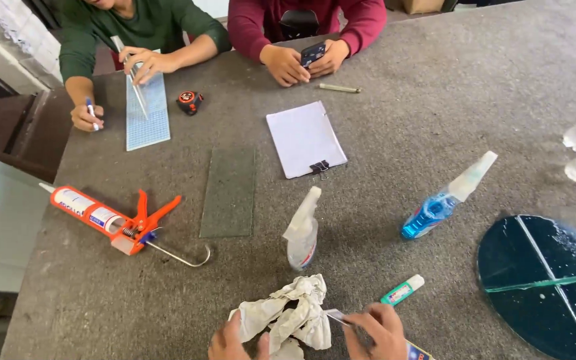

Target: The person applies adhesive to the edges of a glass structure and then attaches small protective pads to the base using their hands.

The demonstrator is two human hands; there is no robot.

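Two hands work at the near edge of the table (435,100): the left hand (231,341) presses on a crumpled white rag (291,313), while the right hand (378,331) pinches a thin, flat blade-like strip (336,316) against it. That rag looks soft and light, easy to bunch anywhere; the strip seems stiff and best held by its rear end.

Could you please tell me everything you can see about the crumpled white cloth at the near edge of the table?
The crumpled white cloth is a bunched, wrinkled rag, off-white with greyish creases, looking like soft fabric or paper. It lies on the grey table just in front of the clear spray bottle, apart from it. The left hand grips its lower left folds; the right hand is at its right edge, holding a small flat blade-like piece against it. Its lower part runs out of frame.
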